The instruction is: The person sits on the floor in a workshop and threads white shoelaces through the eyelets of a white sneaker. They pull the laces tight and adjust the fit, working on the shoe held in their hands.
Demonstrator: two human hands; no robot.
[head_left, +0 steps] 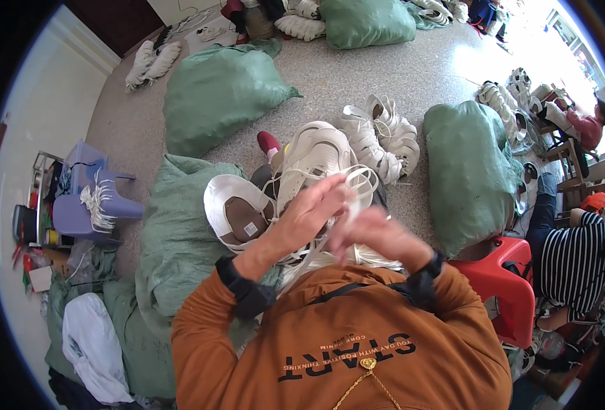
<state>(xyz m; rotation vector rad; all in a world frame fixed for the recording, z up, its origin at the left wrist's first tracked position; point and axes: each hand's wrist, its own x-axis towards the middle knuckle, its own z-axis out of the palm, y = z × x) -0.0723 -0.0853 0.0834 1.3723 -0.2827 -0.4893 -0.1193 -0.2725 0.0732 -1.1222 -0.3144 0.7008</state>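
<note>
A white sneaker (314,154) with beige overlays rests before me on my lap, its toe pointing away. Its long white shoelace (364,179) stands up in loops beside my fingers. My left hand (309,210) is over the sneaker's opening, fingers closed on the shoelace. Close on its right, my right hand (379,236) is smeared by motion; whether its fingers grip the lace cannot be made out. Another white shoe (237,210) with a brown insole lies left of my left hand. Loose white laces (374,258) lie across my lap, partly hidden under my hands.
Laced white sneakers (377,140) sit on the floor ahead. Stuffed green sacks (224,96) stand around me, one sack (466,174) at right. A purple stool (97,212) with laces is left, a red stool (497,283) right. Other people (572,263) sit at the right.
</note>
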